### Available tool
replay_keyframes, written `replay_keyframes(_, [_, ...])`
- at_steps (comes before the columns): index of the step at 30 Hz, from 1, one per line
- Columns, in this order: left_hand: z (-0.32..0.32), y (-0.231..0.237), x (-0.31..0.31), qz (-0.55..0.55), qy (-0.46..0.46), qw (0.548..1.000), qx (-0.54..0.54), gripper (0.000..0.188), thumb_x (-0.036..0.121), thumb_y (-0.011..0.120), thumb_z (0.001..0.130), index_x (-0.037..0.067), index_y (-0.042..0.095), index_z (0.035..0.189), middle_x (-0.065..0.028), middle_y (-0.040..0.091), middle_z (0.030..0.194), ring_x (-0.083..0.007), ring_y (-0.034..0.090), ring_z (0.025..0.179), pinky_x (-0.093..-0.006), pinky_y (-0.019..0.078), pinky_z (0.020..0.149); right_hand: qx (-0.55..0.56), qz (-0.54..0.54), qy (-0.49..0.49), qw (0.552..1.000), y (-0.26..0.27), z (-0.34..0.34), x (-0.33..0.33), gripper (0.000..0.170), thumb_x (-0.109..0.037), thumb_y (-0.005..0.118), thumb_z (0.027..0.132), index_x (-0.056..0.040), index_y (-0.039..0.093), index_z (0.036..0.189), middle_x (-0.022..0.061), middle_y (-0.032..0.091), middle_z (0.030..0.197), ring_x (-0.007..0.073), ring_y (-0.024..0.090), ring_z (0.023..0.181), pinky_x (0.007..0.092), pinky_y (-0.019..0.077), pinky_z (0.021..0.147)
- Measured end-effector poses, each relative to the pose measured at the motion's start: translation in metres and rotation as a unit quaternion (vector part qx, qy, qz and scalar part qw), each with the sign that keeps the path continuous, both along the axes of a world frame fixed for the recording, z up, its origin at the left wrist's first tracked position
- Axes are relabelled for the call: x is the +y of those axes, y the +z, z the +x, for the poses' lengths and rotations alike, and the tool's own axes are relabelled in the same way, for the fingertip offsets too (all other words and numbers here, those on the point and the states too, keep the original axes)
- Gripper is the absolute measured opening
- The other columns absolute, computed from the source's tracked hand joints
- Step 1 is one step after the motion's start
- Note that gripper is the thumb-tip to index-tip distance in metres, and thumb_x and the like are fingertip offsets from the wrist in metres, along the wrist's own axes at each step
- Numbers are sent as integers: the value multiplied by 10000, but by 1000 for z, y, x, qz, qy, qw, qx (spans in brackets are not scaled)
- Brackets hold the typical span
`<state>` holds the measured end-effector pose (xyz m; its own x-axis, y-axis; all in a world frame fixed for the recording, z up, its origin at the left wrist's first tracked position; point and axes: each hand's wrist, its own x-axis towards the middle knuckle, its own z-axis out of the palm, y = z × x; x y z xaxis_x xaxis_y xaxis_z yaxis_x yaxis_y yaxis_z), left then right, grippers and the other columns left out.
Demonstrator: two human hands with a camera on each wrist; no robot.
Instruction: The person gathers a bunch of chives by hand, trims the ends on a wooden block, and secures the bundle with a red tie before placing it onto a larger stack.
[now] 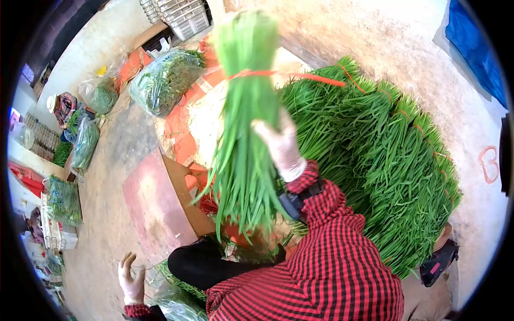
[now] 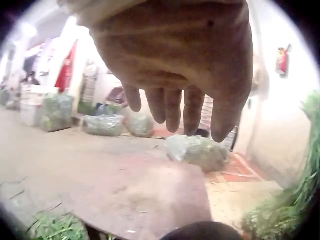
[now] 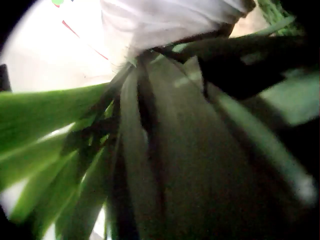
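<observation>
My right hand [image 1: 281, 147], in a pale glove, grips a bundle of long green leaves [image 1: 249, 107] held up before me. An orange-red band [image 1: 257, 73] goes round its upper part, one end sticking out to the right. The leaves fan downward. In the right wrist view, dark leaves [image 3: 170, 140] fill most of the picture below the gloved hand [image 3: 170, 20]; its fingertips are hidden. My left hand [image 1: 132, 278], also gloved, is held away at the lower left with nothing in it. Its fingers [image 2: 172, 110] hang apart in the left wrist view.
Many banded green bundles [image 1: 375, 160] are stacked on the right against the wall. A reddish board [image 1: 160, 203] stands left of my dark-clad knee [image 1: 214, 267]. Filled plastic bags [image 1: 166, 80] lie farther back, and a person in a pale hat [image 1: 67, 107] sits at the far left.
</observation>
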<state>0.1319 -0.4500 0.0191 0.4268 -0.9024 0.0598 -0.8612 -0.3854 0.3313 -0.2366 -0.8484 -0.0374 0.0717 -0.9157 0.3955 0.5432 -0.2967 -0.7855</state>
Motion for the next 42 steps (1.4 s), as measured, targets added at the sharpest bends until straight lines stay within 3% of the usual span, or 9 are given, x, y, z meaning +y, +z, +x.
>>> replay_keyframes(4, [80,-44,134,-78,285,925,238,388,163,672,918,18,612,1273,-112,635,1290,-204,561,1226,-368,416,1047,120,32,-166,978,22,-70,-76,573,-318,675,931,-1,499,1375,168,640,1232,276,636,1094,442,487,1018])
replay_keyframes(6, [91,-56,185,-133,413,862,262,376,240,646,947,10,607,1243,-104,691,1147,-180,641,1049,-337,504,834,274,80,-357,889,0,-112,-149,667,-431,634,930,11,485,1406,230,595,1320,348,595,1184,441,433,1072])
replay_keyframes(8, [87,-60,216,-122,466,823,300,421,266,636,954,56,556,1310,-110,649,1227,-209,595,1134,-382,459,909,435,154,-421,781,-35,-171,-214,732,-518,590,927,31,501,1403,271,575,1357,383,560,1254,414,407,1087])
replay_keyframes(14, [45,-87,258,-29,484,762,430,592,345,605,973,193,406,1509,-130,521,1465,-298,457,1388,-520,326,1133,465,70,-448,760,-93,-279,-173,346,-312,627,928,-4,726,1052,155,744,979,249,688,899,339,502,850])
replay_keyframes(20, [47,-106,263,-5,489,756,436,496,325,608,979,184,498,1442,-72,613,1334,-261,602,1209,-488,445,1004,528,106,-413,735,-111,-308,-121,277,-287,690,855,-28,745,937,166,734,916,287,693,846,351,514,800])
replay_keyframes(28, [41,-97,249,70,438,792,419,465,316,641,961,126,546,1375,-96,621,1317,-263,569,1255,-425,402,1053,736,20,-346,581,-139,-258,-112,343,-385,611,893,-164,738,1122,151,704,1157,341,576,1223,418,409,1075])
replay_keyframes(38, [49,-125,348,48,490,724,483,545,188,692,914,86,513,1418,-136,612,1326,-280,587,1206,-422,463,1005,597,82,-310,735,-169,-299,-106,262,-234,659,856,-78,728,1055,144,740,934,332,706,892,404,547,811])
replay_keyframes(40, [42,-125,348,53,522,706,476,546,203,688,920,83,508,1421,-140,603,1341,-292,584,1205,-431,468,997,610,113,-266,738,-147,-283,-98,241,-255,690,843,-76,750,993,139,738,932,317,700,909,403,540,845])
replay_keyframes(42, [38,-127,349,51,539,692,477,549,219,684,926,79,503,1424,-144,594,1356,-303,582,1205,-441,473,989,677,51,-329,657,-151,-274,-94,223,-271,700,843,-81,763,941,136,734,937,314,690,926,407,529,867])
